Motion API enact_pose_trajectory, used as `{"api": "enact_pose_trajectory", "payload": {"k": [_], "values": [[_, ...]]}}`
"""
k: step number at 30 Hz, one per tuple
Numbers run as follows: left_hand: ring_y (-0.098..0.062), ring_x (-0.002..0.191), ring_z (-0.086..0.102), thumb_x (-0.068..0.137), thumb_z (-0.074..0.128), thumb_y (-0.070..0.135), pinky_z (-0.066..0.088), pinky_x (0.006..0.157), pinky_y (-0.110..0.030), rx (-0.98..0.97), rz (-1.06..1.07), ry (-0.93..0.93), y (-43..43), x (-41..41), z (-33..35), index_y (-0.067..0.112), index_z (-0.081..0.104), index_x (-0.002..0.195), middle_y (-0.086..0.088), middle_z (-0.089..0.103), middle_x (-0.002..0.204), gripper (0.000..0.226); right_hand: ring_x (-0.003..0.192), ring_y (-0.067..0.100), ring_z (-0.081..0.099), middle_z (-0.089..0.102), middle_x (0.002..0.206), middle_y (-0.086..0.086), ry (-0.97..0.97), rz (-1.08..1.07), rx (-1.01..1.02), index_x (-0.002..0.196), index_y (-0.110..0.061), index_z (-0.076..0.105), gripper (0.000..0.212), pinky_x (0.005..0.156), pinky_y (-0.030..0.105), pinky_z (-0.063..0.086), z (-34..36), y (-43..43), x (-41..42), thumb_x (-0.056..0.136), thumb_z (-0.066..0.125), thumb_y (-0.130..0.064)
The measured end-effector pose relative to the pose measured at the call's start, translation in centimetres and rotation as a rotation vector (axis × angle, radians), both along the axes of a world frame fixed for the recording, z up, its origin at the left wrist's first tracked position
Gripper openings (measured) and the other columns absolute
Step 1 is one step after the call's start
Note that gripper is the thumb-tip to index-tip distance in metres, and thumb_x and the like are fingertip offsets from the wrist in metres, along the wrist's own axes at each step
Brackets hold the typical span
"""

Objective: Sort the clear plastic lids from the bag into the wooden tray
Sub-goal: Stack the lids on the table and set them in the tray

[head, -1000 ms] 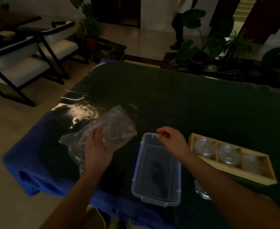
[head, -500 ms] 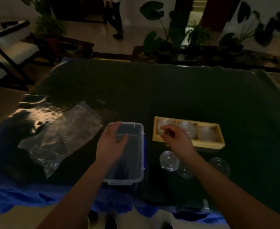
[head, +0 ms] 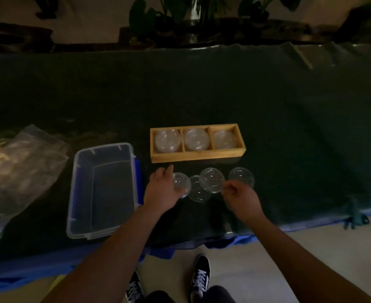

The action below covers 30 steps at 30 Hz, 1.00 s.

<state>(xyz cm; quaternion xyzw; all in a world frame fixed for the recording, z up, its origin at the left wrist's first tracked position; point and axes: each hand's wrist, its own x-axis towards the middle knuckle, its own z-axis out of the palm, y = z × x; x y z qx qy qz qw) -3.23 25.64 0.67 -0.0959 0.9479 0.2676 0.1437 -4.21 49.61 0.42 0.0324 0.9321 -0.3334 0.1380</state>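
Observation:
The wooden tray [head: 197, 156] sits mid-table; each of its three compartments holds stacked clear lids [head: 196, 139]. Several more clear lids lie in a row in front of it. My left hand [head: 161, 191] has its fingers curled on the leftmost lid [head: 182, 184]. My right hand [head: 242, 199] pinches the edge of a raised lid [head: 211, 179], which overlaps the lid [head: 198, 193] below it. Another lid [head: 241, 177] lies flat at the right end. The crumpled clear bag [head: 20, 171] lies far left.
An open clear plastic box [head: 80, 193] with blue latches stands between the bag and the lids. A dark green cloth [head: 267, 106] covers the table, with blue fabric along the near edge. Potted plants line the far side. My shoes show below.
My left hand left the plastic box and went right to the leftmost loose lid. My right hand dropped from the tray to the lids and pinched one. The view swung right.

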Motion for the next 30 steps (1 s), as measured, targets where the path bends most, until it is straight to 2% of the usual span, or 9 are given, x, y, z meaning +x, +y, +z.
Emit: {"api": "enact_pose_trajectory", "payload": {"k": [3,5,12,17,21,23,25,27,30], "values": [[-0.033,0.144,0.036,0.081,0.078,0.053,0.042,0.111,-0.049,-0.134,-0.064,-0.134,1.1,-1.7,-2.3,0.023,0.02,0.161,-0.01,0.033,0.161,0.103,0.068,0.001,0.055,0.067,0.088,-0.005,0.034,0.01,0.06,0.102,-0.025,0.068,0.013,0.06,0.014,0.038,-1.5,1.5,0.3,0.095,0.058,-0.021],[-0.033,0.139,0.039,0.078,0.08,0.052,0.045,0.107,-0.048,-0.222,-0.083,-0.109,0.6,-1.6,-2.8,0.024,0.022,0.16,-0.009,0.038,0.156,0.104,0.074,0.005,0.055,0.066,0.098,-0.002,0.079,0.022,0.098,0.104,-0.025,0.068,0.013,0.064,0.017,0.04,-1.4,1.8,0.7,0.094,0.061,-0.022],[-0.033,0.129,0.043,0.064,0.089,0.056,0.044,0.105,-0.044,-0.262,-0.034,-0.081,0.2,-1.4,-3.1,0.021,0.04,0.148,-0.014,0.038,0.143,0.103,0.115,0.021,0.054,0.049,0.133,0.002,-0.019,-0.022,0.315,0.125,-0.026,0.056,0.046,0.09,0.036,0.05,-2.2,3.7,0.9,0.084,0.074,-0.034],[-0.025,0.112,0.058,0.073,0.091,0.028,0.05,0.093,-0.034,-0.015,0.144,-0.084,0.1,0.0,-2.1,0.02,0.046,0.132,-0.011,0.036,0.14,0.074,0.122,0.022,0.048,0.043,0.136,0.003,-0.065,-0.031,0.345,0.133,-0.026,0.051,0.06,0.095,0.04,0.051,-2.2,3.5,0.6,0.081,0.077,-0.038],[-0.019,0.108,0.06,0.09,0.074,0.017,0.054,0.093,-0.038,0.23,0.316,-0.082,0.2,0.3,-1.4,0.019,0.054,0.127,-0.005,0.055,0.127,0.042,0.127,0.027,0.043,0.042,0.139,0.007,-0.094,-0.078,0.426,0.136,-0.026,0.046,0.071,0.096,0.045,0.051,-2.0,3.4,0.4,0.077,0.078,-0.047],[-0.016,0.1,0.06,0.093,0.069,0.014,0.054,0.084,-0.036,0.422,0.463,-0.115,0.1,0.4,-1.2,0.018,0.055,0.13,-0.005,0.058,0.123,0.039,0.127,0.028,0.044,0.044,0.138,0.009,-0.111,-0.089,0.444,0.139,-0.023,0.043,0.078,0.099,0.045,0.049,-1.8,3.4,0.5,0.075,0.078,-0.049],[-0.024,0.109,0.06,0.092,0.071,0.009,0.053,0.091,-0.042,0.64,0.594,-0.155,0.1,0.6,-1.0,0.017,0.055,0.132,-0.008,0.058,0.129,0.045,0.126,0.028,0.045,0.045,0.137,0.01,-0.118,-0.112,0.447,0.14,-0.02,0.042,0.08,0.102,0.043,0.046,-1.5,3.4,0.6,0.075,0.08,-0.047],[-0.028,0.118,0.059,0.09,0.073,0.007,0.051,0.102,-0.049,0.749,0.67,-0.171,0.0,0.7,-0.7,0.017,0.055,0.134,-0.011,0.058,0.134,0.048,0.117,0.025,0.052,0.047,0.133,0.01,-0.108,-0.147,0.374,0.136,-0.02,0.048,0.068,0.097,0.038,0.047,-1.2,3.6,0.6,0.079,0.08,-0.039],[-0.031,0.122,0.059,0.09,0.073,0.007,0.051,0.104,-0.052,0.828,0.723,-0.163,-0.2,0.7,-0.2,0.02,0.055,0.139,-0.011,0.058,0.137,0.054,0.095,0.018,0.065,0.064,0.108,0.001,-0.09,-0.231,0.03,0.11,-0.022,0.064,0.027,0.077,0.028,0.052,-0.4,3.4,0.5,0.085,0.075,-0.023]]}}
